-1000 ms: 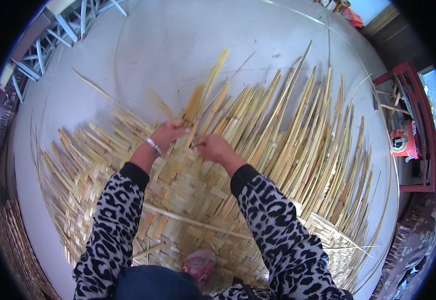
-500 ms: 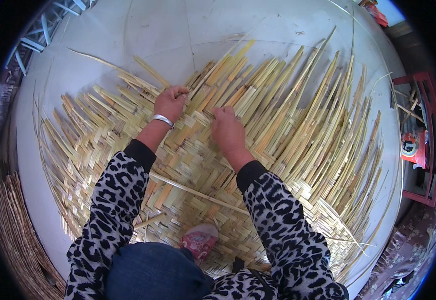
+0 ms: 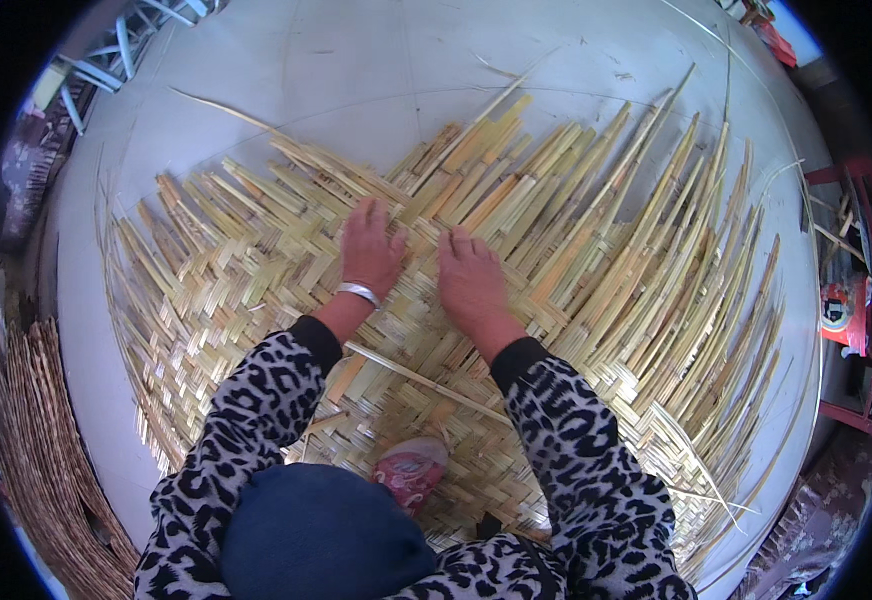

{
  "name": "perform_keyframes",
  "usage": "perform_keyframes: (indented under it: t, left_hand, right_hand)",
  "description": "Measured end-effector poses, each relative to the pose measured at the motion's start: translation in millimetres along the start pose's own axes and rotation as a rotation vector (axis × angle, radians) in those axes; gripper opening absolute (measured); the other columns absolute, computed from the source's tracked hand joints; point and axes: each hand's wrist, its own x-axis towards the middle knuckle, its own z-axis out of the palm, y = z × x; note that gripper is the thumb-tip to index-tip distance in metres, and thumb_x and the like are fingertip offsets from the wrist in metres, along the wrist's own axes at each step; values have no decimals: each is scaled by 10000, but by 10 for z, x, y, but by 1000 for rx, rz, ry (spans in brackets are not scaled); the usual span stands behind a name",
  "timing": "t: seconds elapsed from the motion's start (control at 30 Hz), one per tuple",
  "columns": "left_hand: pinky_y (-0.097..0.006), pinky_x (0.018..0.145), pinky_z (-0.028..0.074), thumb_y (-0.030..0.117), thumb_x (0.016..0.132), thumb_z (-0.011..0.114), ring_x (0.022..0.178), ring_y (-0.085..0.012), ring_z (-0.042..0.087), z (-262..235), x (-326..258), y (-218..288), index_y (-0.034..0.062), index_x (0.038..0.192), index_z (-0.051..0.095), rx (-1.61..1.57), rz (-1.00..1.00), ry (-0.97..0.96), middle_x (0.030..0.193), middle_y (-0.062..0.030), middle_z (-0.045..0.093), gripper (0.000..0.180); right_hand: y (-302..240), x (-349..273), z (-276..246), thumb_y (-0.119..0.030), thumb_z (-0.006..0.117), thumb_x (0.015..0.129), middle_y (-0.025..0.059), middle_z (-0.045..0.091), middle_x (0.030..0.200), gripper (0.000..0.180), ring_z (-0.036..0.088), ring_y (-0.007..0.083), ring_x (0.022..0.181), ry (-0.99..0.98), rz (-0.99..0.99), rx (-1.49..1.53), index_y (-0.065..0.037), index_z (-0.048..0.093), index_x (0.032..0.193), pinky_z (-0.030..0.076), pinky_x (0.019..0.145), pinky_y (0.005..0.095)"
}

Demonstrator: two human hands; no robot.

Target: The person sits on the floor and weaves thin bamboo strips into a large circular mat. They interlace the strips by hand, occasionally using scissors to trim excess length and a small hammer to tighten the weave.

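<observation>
Head view: a woven bamboo mat lies flat on a pale grey floor, its finished herringbone section nearest the person and many loose, unwoven bamboo strips fanning outward toward the upper right. The left hand lies palm-down on the weave with fingers spread wide, holding nothing, a silver bangle at the wrist. The right hand rests flat just beside it, fingers extended and open, also gripping nothing; both press on the boundary where the tight weave meets the free strips. One long single strip lies diagonally across the woven part beneath the forearms. A foot in a reddish shoe stands on the mat near its lower edge. A stack of finished mats sits at the left rim, and a red frame stands at the right.

Judged from this, the main risks are these: the free strips could spring up or slide out of sequence if the palms' pressure lets off, loosening the last rows; the splintered strip edges could cut the bare palms if they slide along the grain; and the weight of the foot could crack or shift the weave beneath it.
</observation>
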Motion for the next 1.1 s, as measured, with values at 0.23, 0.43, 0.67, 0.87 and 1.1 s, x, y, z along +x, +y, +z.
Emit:
perform_keyframes:
  t: [0.23,0.43,0.67,0.87,1.1]
  left_hand:
    - [-468,1041,344,249,885,586,1244,-344,433,50,-51,36,70,1250,562,236,55,-99,1323,-135,484,407]
    - [-455,959,404,252,823,607,1112,-312,510,116,12,-43,98,1062,618,426,236,-174,1159,-107,569,284]
    - [-454,1054,359,273,880,573,1237,-318,474,35,89,-85,74,1046,654,518,620,-226,1265,-109,579,271]
    - [-458,1057,363,292,914,580,1304,-338,424,-183,135,348,66,1249,570,604,441,-571,1380,-133,500,405]
    - [-432,980,435,222,872,622,1158,-382,536,-215,441,1754,20,1160,598,264,835,-1000,1233,-204,583,353]
  right_hand:
    - [434,-956,-635,-90,578,798,168,480,1354,480,461,355,1243,-252,-187,47,-55,528,1274,387,1035,442]
    - [1462,-2392,-1762,-79,592,807,171,522,1302,405,497,353,1204,-470,-76,-165,-67,576,1211,403,1018,430]
    - [1722,-4271,-2439,-111,578,826,135,596,1141,294,550,315,1098,-393,282,-212,-62,591,1115,456,900,429]
    - [1625,-4935,-2083,-123,577,870,172,602,1157,283,545,366,1093,-177,876,-8,-50,586,1143,447,938,450]
    - [982,-5710,-1963,-190,601,852,139,627,1033,258,579,336,1014,159,998,-11,-68,611,1078,473,892,450]
